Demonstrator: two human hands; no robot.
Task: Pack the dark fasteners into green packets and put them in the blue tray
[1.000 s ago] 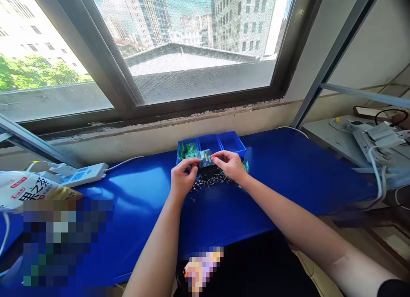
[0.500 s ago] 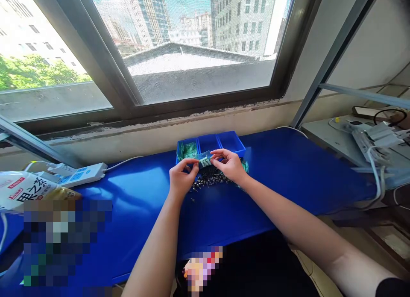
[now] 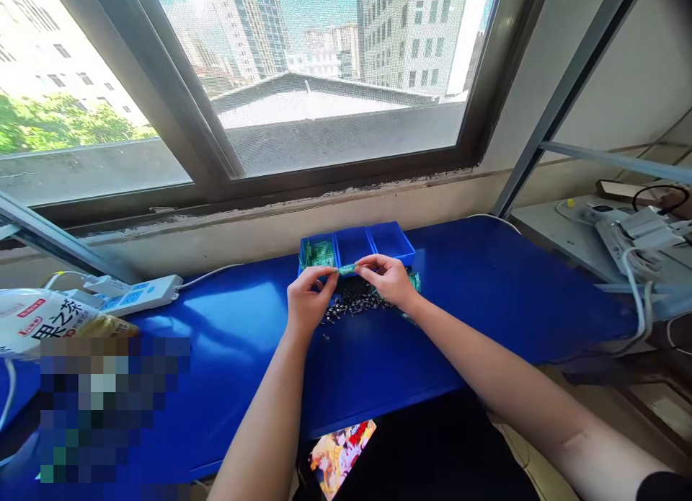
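Left hand (image 3: 309,299) and right hand (image 3: 393,281) pinched a slim greenish plastic packet (image 3: 347,269); small dark metal pieces (image 3: 354,303) lay beneath.

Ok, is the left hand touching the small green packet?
Touching. The head view shows it: the left hand pinches the left end of the small green packet between thumb and fingertips.

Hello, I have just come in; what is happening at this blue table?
A person holds a small green packet between the left hand and the right hand, above a pile of small metal parts on the blue table. Just behind are three blue bins; the leftmost holds green packets.
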